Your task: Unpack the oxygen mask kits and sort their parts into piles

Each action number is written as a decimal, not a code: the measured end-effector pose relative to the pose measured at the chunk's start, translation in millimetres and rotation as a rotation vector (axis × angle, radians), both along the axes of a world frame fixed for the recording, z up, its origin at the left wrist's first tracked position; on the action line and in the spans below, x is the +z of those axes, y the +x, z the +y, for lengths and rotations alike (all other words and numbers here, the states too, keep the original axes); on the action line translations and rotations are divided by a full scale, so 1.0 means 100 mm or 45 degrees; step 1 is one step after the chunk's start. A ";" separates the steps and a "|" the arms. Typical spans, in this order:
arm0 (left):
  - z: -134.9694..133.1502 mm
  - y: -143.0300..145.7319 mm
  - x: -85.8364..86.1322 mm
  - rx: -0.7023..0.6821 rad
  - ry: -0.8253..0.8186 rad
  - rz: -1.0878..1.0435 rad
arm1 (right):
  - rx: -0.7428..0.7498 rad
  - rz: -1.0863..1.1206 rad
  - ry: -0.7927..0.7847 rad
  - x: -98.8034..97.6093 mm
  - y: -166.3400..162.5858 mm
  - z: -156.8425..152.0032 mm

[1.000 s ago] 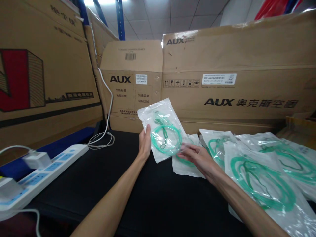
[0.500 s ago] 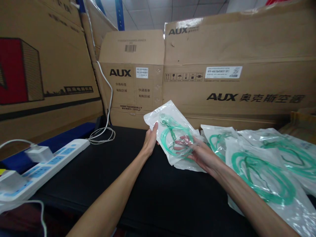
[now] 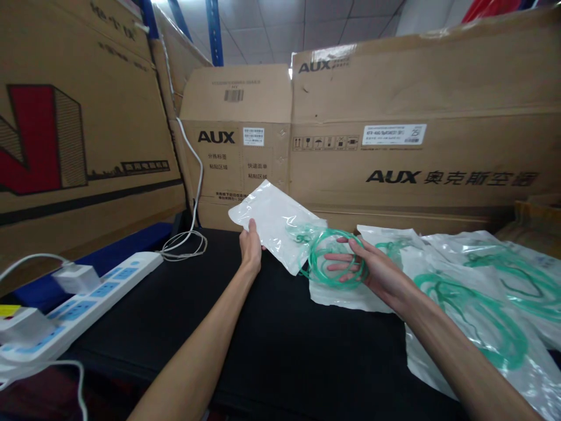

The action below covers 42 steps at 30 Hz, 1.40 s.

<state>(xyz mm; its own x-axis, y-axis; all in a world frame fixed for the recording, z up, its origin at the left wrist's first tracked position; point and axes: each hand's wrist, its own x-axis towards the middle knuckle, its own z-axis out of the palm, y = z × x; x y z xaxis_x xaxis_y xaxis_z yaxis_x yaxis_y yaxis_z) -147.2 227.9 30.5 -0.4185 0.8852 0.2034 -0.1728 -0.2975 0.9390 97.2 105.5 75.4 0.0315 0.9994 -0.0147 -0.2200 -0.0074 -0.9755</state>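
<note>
My left hand [image 3: 251,248] is closed on the edge of a white plastic pouch [image 3: 278,219], thumb on top. From the pouch's right end comes a coil of clear green tubing [image 3: 313,263], with a clear plastic piece [image 3: 302,229] still partly at the pouch mouth. My right hand [image 3: 366,266] grips the coil at its right side, fingers passing through the loops. Beneath the coil lies another white pouch [image 3: 350,301]. Farther right are several more pouches, one with a coil of green tubing [image 3: 495,318] showing through its clear face.
A white power strip [image 3: 100,298] with plugs lies at the left on the black table [image 3: 272,351], a white cable [image 3: 199,175] looped behind it. Large cardboard boxes [image 3: 407,199] stand along the back, and another carton [image 3: 109,134] rises at the left.
The green tubing, inside the pouch before, has come out through its right end. My right hand has moved right with the coil, while my left hand has shifted left with the pouch.
</note>
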 end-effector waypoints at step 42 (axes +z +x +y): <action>-0.40 0.23 -0.03 -0.390 -0.019 1.722 | 0.042 0.258 0.164 0.32 0.43 -0.13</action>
